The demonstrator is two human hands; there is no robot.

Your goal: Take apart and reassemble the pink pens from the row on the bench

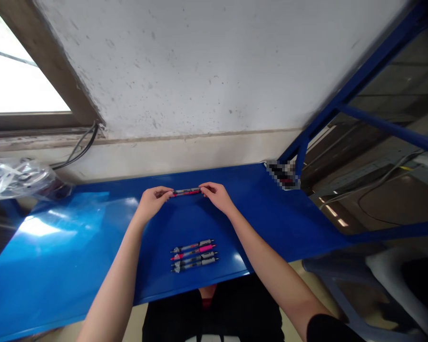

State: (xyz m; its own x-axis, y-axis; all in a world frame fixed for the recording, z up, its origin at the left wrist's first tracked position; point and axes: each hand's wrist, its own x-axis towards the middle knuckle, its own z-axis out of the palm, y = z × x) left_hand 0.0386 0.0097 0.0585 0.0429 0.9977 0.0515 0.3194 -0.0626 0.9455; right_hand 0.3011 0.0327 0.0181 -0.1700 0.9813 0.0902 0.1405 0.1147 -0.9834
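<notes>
Two pens (186, 192), one dark and one red, lie side by side, level, between my hands near the back of the blue table. My left hand (157, 197) pinches their left ends. Around their right ends the fingers of my right hand (214, 192) are closed. Nearer the front edge, several pens (194, 255) rest in a row, roughly parallel; one has a bright pink grip (207, 248), the others look grey and black. Clear wrapping shows at their left ends.
The blue table (92, 266) meets a spotted white wall. A clear plastic bag (19, 178) sits at the far left, beside black cables (83, 151). At the back right are a pixelated item (283, 175) and a blue metal frame (303, 147). A stool (345, 289) stands below right.
</notes>
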